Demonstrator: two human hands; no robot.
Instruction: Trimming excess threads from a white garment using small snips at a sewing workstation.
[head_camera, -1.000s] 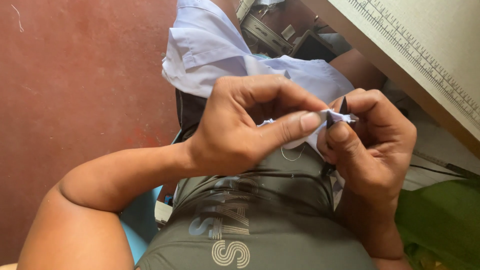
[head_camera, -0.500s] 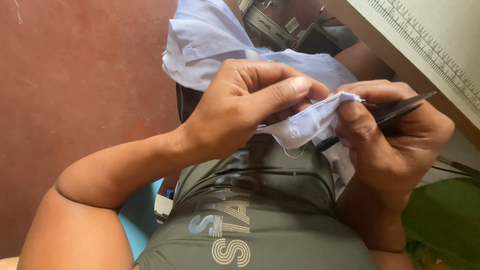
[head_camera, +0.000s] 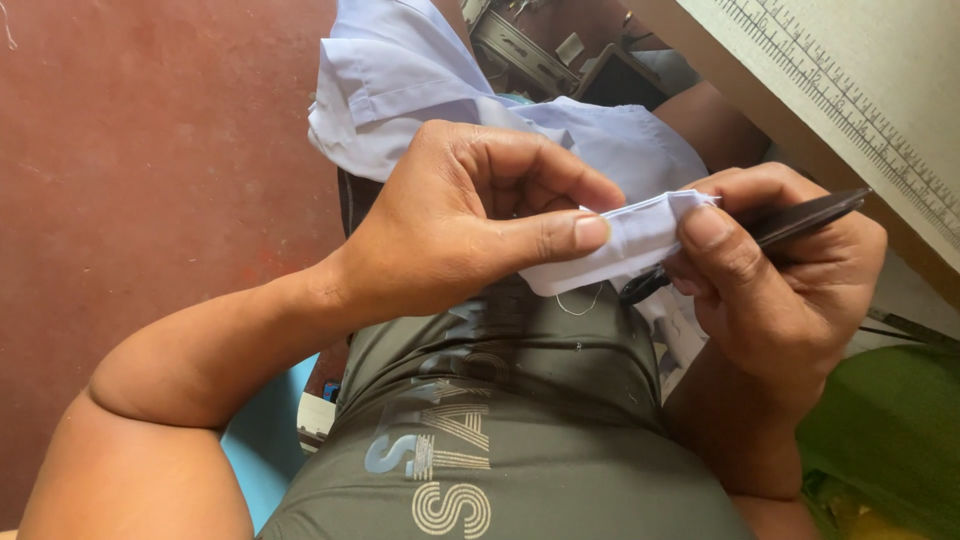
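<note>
My left hand (head_camera: 470, 225) pinches one end of a folded edge of white cloth (head_camera: 625, 240) between thumb and fingers. My right hand (head_camera: 775, 285) pinches the other end with its thumb and also holds a slim black tool (head_camera: 800, 215) that points up to the right. The cloth edge is stretched between both hands, above my lap. A loose thread (head_camera: 580, 300) hangs under it. The remainder of the white garment (head_camera: 420, 85) drapes over my knee beyond the hands.
A pale table edge with a printed ruler scale (head_camera: 850, 90) runs along the upper right. Dark machine parts (head_camera: 520, 50) show below it. The floor (head_camera: 150, 150) is reddish brown. A blue seat (head_camera: 265, 440) and a green surface (head_camera: 890, 430) lie beside my legs.
The small bunched piece of cloth has been pulled out flat between my two hands. The black tool has swung out to point to the upper right.
</note>
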